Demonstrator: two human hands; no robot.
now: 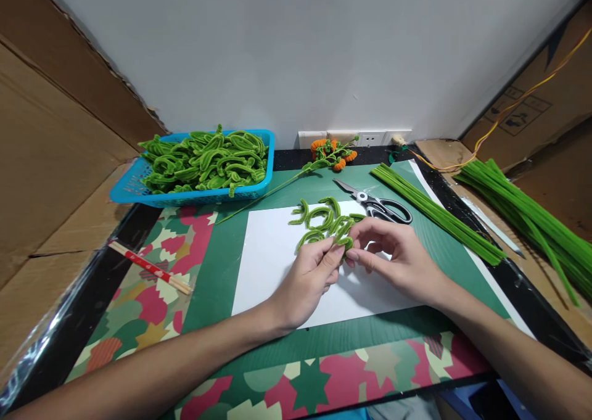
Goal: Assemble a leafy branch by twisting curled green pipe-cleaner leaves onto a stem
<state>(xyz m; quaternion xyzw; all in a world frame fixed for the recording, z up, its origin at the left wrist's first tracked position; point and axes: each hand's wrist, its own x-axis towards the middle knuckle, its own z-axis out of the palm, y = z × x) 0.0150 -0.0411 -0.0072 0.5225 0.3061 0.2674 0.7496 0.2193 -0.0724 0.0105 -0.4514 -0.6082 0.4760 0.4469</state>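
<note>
Head view: we logged both hands near the centre, over a white paper sheet on a green mat. Left hand: pinch closed, thumb against bent fingers, a fuzzy green curl held at the tips. Right hand: thumb and index finger set narrow at the same curl from its 3 o'clock side, other fingers bent; whether they clamped it or only touched it, we couldn't tell. The held curl sat low in the loose cluster, its outline partly hidden by fingertips.

Places, taken from the hands, 12 o'clock pointing to the wall: loose green curls lay on the paper at 11, nearest ones just beside the fingers. Scissors at 1, blades slightly parted, handles near the right hand. Orange flower sprig at 12, long stem running toward 10. Blue basket at 10, heaped with more green curls. Straight green stems at 2; a second, thicker bundle farther out, between 2 and 3. Chopsticks in a red wrapper at 9, on the patterned part of the covering, well apart from the left hand.
</note>
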